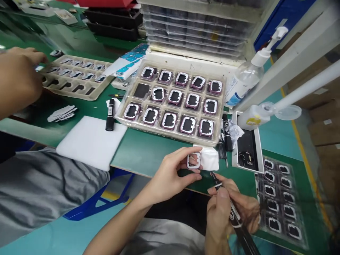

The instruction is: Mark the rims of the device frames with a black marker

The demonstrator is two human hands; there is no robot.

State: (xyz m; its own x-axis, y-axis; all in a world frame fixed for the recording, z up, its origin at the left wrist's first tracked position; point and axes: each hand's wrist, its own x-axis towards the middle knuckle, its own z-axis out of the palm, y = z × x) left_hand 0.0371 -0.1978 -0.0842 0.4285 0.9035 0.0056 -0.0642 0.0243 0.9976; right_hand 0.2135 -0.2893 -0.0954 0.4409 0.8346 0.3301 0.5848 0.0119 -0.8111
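Note:
My left hand (176, 173) holds a small white-faced square frame (193, 160) between its fingers, above the green table's front edge. Behind the frame lies a white cloth (210, 158). To the right, my right hand (221, 205) grips a black marker (233, 216), its tip pointing up and left towards the frame without touching it. Just beyond the hands, a clear plastic tray (170, 136) holds several similar frames in rows, with one compartment in the middle row at the left holding no frame.
A person's arm (18, 78) reaches over another tray (90, 92) at left. White foam (91, 141), a capped marker (110, 115), a pump bottle (245, 79), a white box (235, 161) and a second frame tray (281, 198) lie around.

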